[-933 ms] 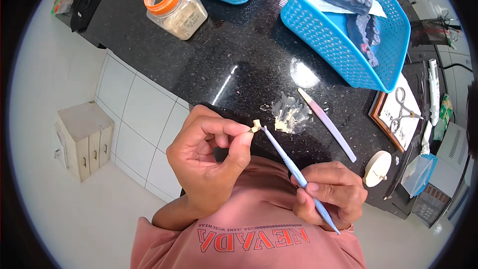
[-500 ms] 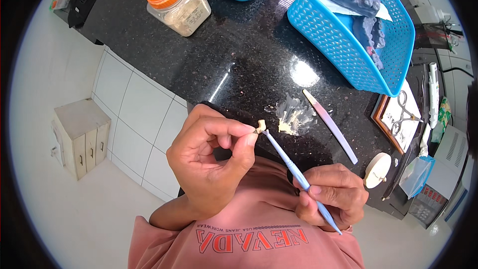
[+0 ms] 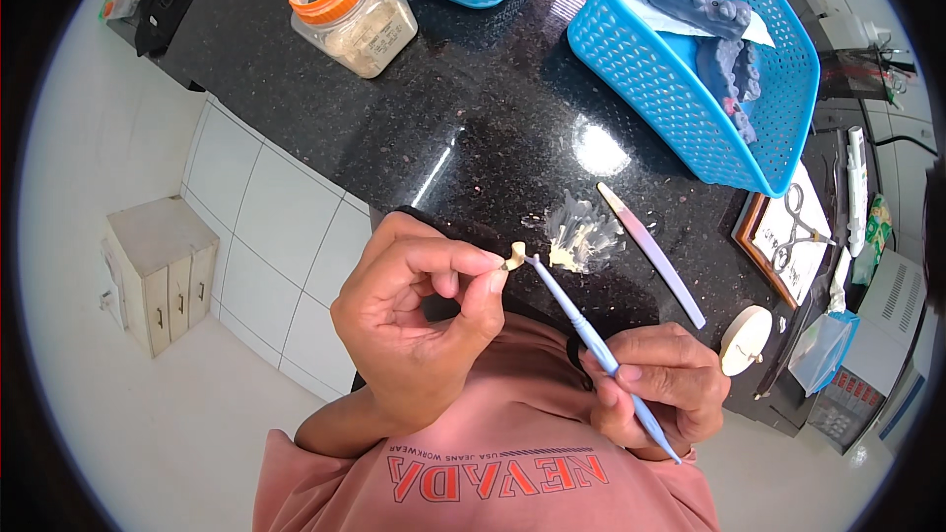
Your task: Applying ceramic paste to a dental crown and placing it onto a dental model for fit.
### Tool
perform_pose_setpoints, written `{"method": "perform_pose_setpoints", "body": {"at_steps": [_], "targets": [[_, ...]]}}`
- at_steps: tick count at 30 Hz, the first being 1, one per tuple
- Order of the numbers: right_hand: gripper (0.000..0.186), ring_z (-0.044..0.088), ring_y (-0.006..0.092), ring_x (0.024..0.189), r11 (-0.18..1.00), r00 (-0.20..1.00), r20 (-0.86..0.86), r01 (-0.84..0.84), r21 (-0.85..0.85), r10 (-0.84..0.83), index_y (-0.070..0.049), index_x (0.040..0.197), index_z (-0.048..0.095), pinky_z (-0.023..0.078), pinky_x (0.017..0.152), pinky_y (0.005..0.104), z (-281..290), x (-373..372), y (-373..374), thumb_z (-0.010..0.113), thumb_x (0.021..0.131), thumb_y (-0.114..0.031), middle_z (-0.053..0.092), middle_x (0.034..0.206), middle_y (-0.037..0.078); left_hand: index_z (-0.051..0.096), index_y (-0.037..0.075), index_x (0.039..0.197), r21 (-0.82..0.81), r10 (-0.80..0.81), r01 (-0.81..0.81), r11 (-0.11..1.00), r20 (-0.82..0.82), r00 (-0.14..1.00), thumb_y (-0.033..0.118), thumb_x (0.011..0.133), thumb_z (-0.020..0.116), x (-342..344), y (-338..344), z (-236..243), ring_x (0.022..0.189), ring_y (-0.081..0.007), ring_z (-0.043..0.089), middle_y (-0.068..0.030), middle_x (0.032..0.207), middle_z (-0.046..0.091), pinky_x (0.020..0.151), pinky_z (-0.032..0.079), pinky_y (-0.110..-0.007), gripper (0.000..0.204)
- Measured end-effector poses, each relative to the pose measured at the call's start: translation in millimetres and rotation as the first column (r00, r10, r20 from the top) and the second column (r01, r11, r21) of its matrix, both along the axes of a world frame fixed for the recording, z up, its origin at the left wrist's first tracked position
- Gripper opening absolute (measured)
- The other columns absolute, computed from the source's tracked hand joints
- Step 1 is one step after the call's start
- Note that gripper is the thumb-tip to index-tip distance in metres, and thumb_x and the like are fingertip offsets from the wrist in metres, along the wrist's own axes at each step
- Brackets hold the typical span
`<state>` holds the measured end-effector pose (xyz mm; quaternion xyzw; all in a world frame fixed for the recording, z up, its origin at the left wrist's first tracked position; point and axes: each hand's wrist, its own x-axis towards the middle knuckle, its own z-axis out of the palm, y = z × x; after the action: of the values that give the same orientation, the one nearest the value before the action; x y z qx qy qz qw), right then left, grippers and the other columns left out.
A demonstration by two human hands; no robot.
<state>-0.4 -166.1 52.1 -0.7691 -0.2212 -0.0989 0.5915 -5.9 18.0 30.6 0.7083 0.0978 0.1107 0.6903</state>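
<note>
Between thumb and forefinger, my left hand (image 3: 419, 320) pinches a small cream piece (image 3: 516, 254) shaped like a dental crown, its lower part hidden by the fingertips. My right hand (image 3: 665, 384) holds a slim light-blue dental applicator (image 3: 581, 330) like a pen. Its narrow tip sits just to the right of the cream piece, with a slight gap showing. Beyond the tip, a smear of pale yellow paste (image 3: 576, 241) is spread on the black speckled counter (image 3: 493, 158). A spatula (image 3: 655, 256), pink fading to lilac, lies to the right of the smear.
A jar (image 3: 360, 30) of beige powder stands with its orange lid flipped up. At the upper right, a blue basket (image 3: 650, 89) holds grey dental models (image 3: 695, 0). Scissors (image 3: 796, 232) rest on a wood-edged board, near a round cream disc (image 3: 746, 340).
The applicator's tip has shifted slightly right, away from the cream piece, which is turned a little. Both hands keep their grips.
</note>
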Motion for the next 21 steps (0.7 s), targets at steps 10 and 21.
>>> {"method": "perform_pose_setpoints", "body": {"at_steps": [10,21], "targets": [[0.025,0.069,0.0221,0.064,0.999,0.999,-0.043,0.034,-0.003,-0.034,0.0,0.088,0.059,0.057,0.054,0.0295,0,-2,-3,0.078,0.072,0.003,0.068,0.076,0.016,0.064,-0.002,0.088,0.162,-0.009,-0.006,0.987,0.088,0.996,-0.016,0.076,0.063,-2,0,-7,0.07,-0.005,0.047,-0.0058,0.087,0.049,0.06,0.046,-0.018,0.018],[0.023,0.069,0.0213,0.062,0.999,0.997,-0.069,0.024,-0.044,-0.027,0.0,0.086,0.06,0.057,0.054,0.0288,1,0,0,0.079,0.073,0.001,0.069,0.075,0.015,0.065,-0.002,0.088,0.257,0.002,-0.048,0.965,0.177,0.984,-0.015,0.075,0.065,0,-1,-17,0.069,-0.0053,0.046,-0.0071,0.088,0.052,0.061,0.043,-0.017,0.019]]}}
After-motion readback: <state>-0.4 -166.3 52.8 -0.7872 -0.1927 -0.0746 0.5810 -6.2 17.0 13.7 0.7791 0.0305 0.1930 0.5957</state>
